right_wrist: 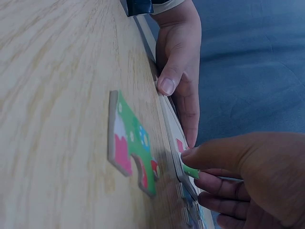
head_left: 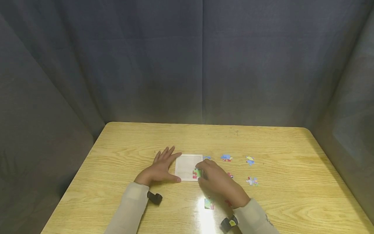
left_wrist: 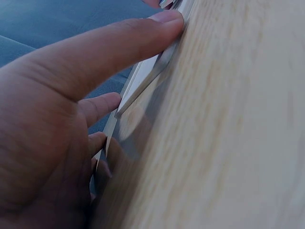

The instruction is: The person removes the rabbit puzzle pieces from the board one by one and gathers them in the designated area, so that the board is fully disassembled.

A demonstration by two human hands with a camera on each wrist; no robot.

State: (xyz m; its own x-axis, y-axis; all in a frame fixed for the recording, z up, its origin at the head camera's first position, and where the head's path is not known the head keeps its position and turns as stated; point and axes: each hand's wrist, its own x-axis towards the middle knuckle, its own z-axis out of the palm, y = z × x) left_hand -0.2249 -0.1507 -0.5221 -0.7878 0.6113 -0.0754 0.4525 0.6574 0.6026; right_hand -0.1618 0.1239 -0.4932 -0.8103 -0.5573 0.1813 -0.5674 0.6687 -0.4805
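A square wooden puzzle frame (head_left: 189, 155) lies on the table. My left hand (head_left: 161, 168) steadies its left side with fingers spread: the thumb touches the near left corner and the index finger the far left corner. At the frame's near right corner my right hand (head_left: 219, 182) pinches a green and red puzzle piece (head_left: 197, 173) between thumb and fingers. In the right wrist view, the green edge of that piece (right_wrist: 190, 171) shows between the fingertips, low over the frame. Another green and pink piece (right_wrist: 133, 138) lies on the table, nearer than the frame.
Right of the frame lie several loose pieces, among them a blue and red one (head_left: 226, 158), a yellow and blue one (head_left: 250, 160) and a grey one (head_left: 252, 181). My right hand partly covers others. A dark curtain (head_left: 201, 65) hangs behind the wooden table (head_left: 117, 139).
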